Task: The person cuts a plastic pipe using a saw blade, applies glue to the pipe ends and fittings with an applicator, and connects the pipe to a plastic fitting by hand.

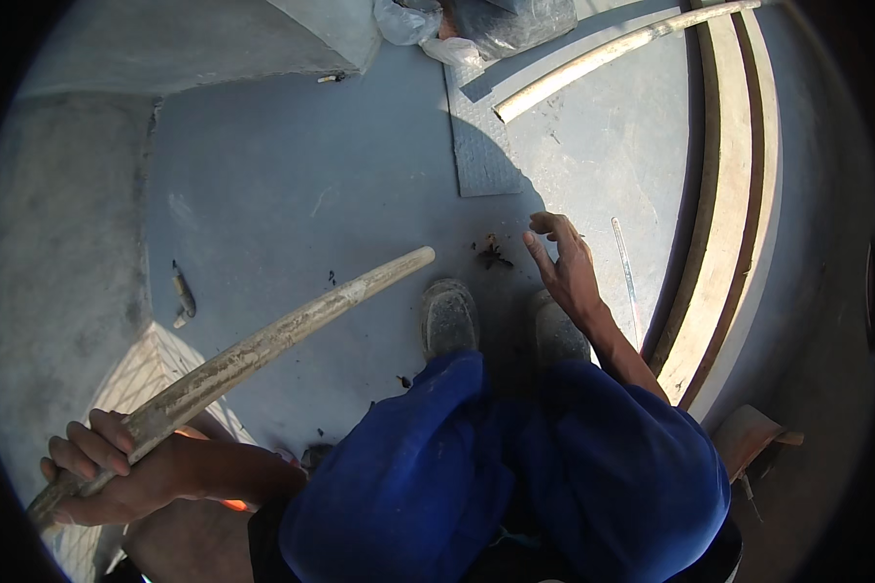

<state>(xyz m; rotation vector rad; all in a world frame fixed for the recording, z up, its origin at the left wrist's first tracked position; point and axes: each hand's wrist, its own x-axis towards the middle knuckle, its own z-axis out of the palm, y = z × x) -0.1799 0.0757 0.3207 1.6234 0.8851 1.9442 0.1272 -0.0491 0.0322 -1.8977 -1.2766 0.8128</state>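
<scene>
In the lower left of the head view, my left hand grips a long pale, mottled pipe that slants up toward the middle, its rounded end beside my left shoe. My right hand is held over the area by my right shoe, its fingers slightly curled and apart, with nothing in them. Dark crumbs of debris lie on the grey floor just left of that hand, and a thin light rod lies to its right.
Another pale pipe lies at the upper right, above a flat grey board. Long wooden planks run down the right. Plastic bags are at the top, a grey wall at left, and a small cylindrical item on the left floor.
</scene>
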